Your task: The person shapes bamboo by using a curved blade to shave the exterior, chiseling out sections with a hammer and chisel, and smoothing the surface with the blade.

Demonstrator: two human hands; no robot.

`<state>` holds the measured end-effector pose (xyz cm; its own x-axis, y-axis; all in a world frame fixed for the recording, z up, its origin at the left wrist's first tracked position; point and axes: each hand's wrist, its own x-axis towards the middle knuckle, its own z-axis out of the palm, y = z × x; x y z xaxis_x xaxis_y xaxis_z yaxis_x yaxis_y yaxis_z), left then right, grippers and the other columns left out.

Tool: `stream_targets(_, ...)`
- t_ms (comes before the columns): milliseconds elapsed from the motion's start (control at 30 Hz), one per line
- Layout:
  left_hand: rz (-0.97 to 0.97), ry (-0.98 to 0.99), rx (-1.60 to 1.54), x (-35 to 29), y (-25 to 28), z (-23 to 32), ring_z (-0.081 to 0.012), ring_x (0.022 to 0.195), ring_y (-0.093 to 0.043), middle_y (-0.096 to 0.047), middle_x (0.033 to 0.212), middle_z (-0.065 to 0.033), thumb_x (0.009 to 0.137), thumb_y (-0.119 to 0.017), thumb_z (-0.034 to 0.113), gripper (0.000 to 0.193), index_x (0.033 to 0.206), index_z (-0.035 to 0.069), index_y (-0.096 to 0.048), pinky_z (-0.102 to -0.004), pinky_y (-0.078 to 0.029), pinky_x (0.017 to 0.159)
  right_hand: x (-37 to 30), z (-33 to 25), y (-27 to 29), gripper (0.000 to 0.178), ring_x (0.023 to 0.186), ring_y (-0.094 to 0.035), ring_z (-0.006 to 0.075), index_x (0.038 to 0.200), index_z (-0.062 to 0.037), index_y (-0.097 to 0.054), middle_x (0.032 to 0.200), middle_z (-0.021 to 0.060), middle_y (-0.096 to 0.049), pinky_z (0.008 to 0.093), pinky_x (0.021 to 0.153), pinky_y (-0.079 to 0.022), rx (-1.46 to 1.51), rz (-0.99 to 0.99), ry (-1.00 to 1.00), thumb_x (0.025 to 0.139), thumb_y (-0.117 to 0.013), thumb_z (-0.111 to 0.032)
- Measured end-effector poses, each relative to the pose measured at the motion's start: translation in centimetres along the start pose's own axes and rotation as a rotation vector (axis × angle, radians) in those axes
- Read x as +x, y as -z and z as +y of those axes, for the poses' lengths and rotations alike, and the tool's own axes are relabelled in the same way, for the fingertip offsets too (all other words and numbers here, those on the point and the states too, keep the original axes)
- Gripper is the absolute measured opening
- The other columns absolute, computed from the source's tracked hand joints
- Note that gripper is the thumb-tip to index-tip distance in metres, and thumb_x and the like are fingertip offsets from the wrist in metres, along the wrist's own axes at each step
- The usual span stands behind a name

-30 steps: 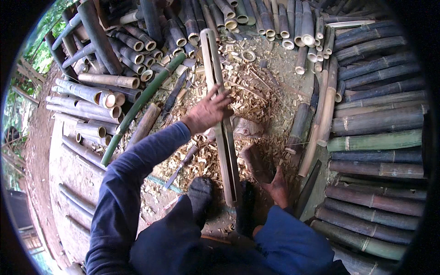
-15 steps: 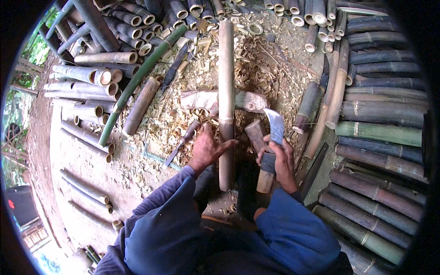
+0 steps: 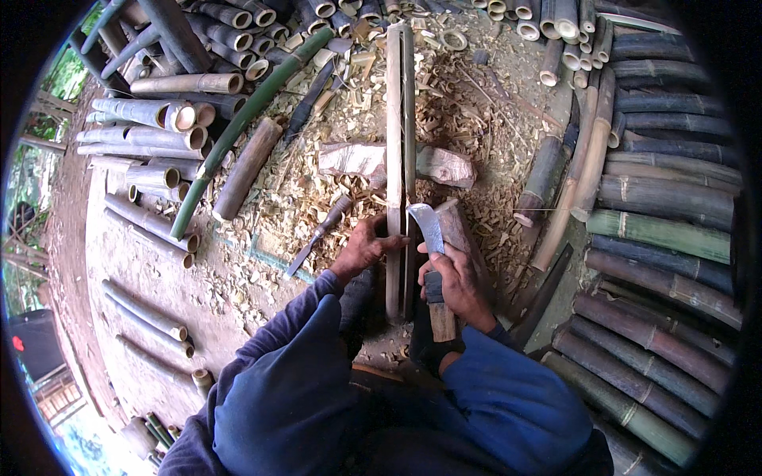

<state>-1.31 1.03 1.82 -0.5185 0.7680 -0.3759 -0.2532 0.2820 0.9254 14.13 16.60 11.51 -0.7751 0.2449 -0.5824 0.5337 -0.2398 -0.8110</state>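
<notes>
Where the left hand meets the slotted bamboo length, its thumb lies over the near half; the fingers are partly hidden, so I cannot tell whether they close around it. Just right of the bamboo, the right hand is wrapped around the hooked knife, with the blade's tip at the bamboo's right edge; contact there is too fine to make out. The bamboo thus lies between the two hands, pointing away from the body, most of its length beyond them.

As for progress, a long slot is already open along the bamboo, and its pale outside suggests that dark skin has been taken off. How clean the slot's edges are is too small to judge, so any trimming left cannot be told.

Farther out, a rough timber block runs crosswise beneath the bamboo, showing on both sides. A short log stands out just to its right, behind the knife; a chisel lies to its left. Shavings spread around it. Well to its right are stacked dark culms; to its left, past a green pole, lie cut tubes.
</notes>
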Motion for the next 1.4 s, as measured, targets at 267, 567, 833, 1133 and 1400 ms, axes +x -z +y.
stream_targets(267,0.011,0.013,0.03,0.0,-0.5,-0.1,-0.0149,0.086,-0.066,-0.074,0.098,-0.011,0.087,-0.076,0.023,0.041,0.117,-0.003,-0.068,-0.0329,-0.054,0.081,1.3,0.5,-0.4,0.038,0.055,-0.062,0.0176,0.124,0.0048,-0.056,0.074,0.0108,-0.064,0.0317,0.052,-0.051,0.165,0.021,-0.043,0.104,-0.043,-0.025)
stream_targets(567,0.04,-0.039,0.211,0.5,-0.4,-0.1,-0.0199,0.079,-0.071,-0.075,0.093,-0.017,0.087,-0.077,0.026,0.042,0.115,-0.004,-0.069,-0.0362,-0.057,0.076,2.8,0.0,-0.2,0.035,0.052,-0.06,0.0178,0.119,0.0036,-0.056,0.07,0.0113,-0.064,0.0323,0.05,-0.051,0.158,0.015,-0.047,0.104,-0.044,-0.026)
stream_targets(833,0.007,0.02,0.164,0.1,-0.3,0.8,-0.0169,0.089,-0.068,-0.075,0.1,-0.0146,0.089,-0.074,0.024,0.04,0.118,-0.004,-0.068,-0.0344,-0.055,0.083,4.8,1.4,0.0,0.035,0.048,-0.057,0.0197,0.122,-0.0022,-0.05,0.068,0.0129,-0.061,0.0341,0.048,-0.05,0.111,-0.047,-0.067,0.106,-0.043,-0.033)
stream_targets(1133,-0.044,-0.041,0.214,1.1,-1.1,2.5,-0.0185,0.086,-0.072,-0.077,0.097,-0.0137,0.084,-0.079,0.021,0.041,0.119,0.0,-0.07,-0.0359,-0.057,0.082,10.5,0.1,5.0,0.027,0.049,-0.064,0.0262,0.102,-0.0012,-0.062,0.069,0.0146,-0.067,0.0379,0.046,-0.053,-0.068,-0.154,-0.072,0.097,-0.056,-0.027)
stream_targets(1400,0.07,-0.055,0.162,1.0,-1.2,0.7,-0.0197,0.086,-0.07,-0.076,0.098,-0.0135,0.085,-0.077,0.022,0.038,0.114,-0.002,-0.07,-0.0365,-0.056,0.081,3.8,0.7,0.2,0.03,0.051,-0.062,0.0173,0.111,0.0017,-0.062,0.069,0.0098,-0.065,0.0324,0.049,-0.052,0.004,0.069,-0.02,0.105,-0.047,-0.024)
